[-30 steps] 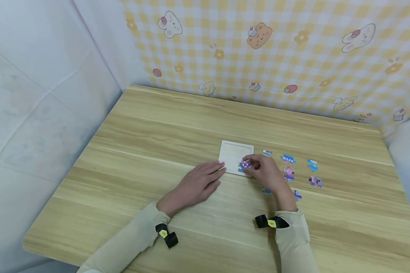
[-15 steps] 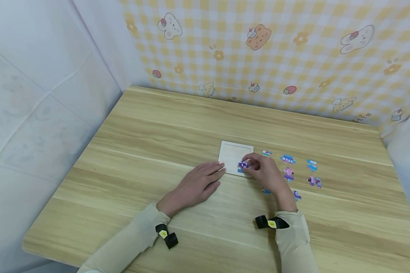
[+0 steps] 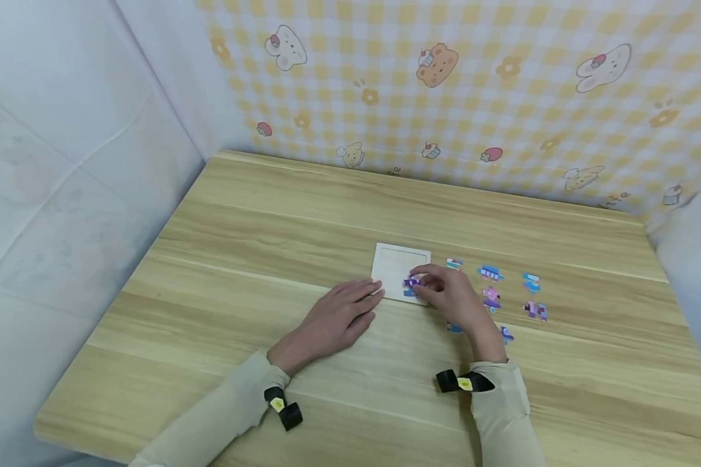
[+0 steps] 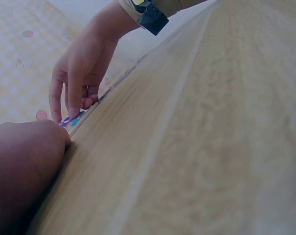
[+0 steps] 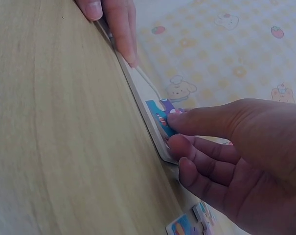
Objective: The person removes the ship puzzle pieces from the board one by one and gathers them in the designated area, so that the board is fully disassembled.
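A purple and blue jigsaw piece (image 3: 410, 286) lies in the lower right part of a white square puzzle tray (image 3: 389, 259). My right hand (image 3: 454, 297) pinches this piece between thumb and fingers; in the right wrist view the thumb presses on the top of the jigsaw piece (image 5: 160, 117). My left hand (image 3: 340, 316) lies flat with its fingers stretched out, and its fingertips touch the tray's left edge. From the left wrist view, the right hand (image 4: 84, 73) reaches down to the piece, which is mostly hidden there.
Several loose jigsaw pieces lie on the wooden table (image 3: 239, 259) right of the tray, among them a blue windowed piece (image 3: 491, 272), a pink and purple piece (image 3: 491, 298) and a purple piece (image 3: 535, 311). A yellow checked cloth (image 3: 385, 123) hangs behind.
My right hand has shifted the pinched piece slightly left within the tray. The left hand stays at the tray's edge. The head view has drifted a little.
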The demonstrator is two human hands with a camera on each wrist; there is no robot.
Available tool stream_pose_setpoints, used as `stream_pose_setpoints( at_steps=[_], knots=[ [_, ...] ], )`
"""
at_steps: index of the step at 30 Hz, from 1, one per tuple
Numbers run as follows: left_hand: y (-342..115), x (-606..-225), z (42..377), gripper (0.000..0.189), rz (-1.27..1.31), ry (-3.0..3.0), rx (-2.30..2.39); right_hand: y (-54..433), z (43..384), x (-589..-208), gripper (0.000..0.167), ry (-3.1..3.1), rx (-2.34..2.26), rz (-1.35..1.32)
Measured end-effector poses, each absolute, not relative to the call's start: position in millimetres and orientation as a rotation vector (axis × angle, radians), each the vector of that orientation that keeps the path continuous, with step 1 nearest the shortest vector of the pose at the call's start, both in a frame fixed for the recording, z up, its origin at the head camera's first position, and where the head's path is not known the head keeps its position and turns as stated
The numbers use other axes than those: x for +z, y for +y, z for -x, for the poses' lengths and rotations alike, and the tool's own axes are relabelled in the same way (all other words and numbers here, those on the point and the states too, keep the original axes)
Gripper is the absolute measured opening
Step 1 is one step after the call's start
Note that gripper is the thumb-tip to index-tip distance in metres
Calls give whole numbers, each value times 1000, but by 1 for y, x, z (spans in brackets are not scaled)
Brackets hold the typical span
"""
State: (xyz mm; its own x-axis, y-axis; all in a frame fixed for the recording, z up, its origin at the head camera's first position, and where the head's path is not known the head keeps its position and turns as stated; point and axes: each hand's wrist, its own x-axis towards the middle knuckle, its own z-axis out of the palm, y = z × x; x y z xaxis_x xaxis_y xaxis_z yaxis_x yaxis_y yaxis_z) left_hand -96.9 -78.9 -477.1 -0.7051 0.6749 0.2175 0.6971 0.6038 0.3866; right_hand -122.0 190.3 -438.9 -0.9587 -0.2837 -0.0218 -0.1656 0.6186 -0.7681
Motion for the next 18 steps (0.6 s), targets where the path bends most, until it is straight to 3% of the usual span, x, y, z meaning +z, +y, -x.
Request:
stream_pose_setpoints(
  at_steps=[10,18],
  knots=[
    [-79,-477,96,46,1181,-2765,-717,193,116,-437,26,2650,-1375,355],
    [-80,-477,94,45,1172,-2757,-733,231,91,-430,21,2681,-1468,328]
  ],
)
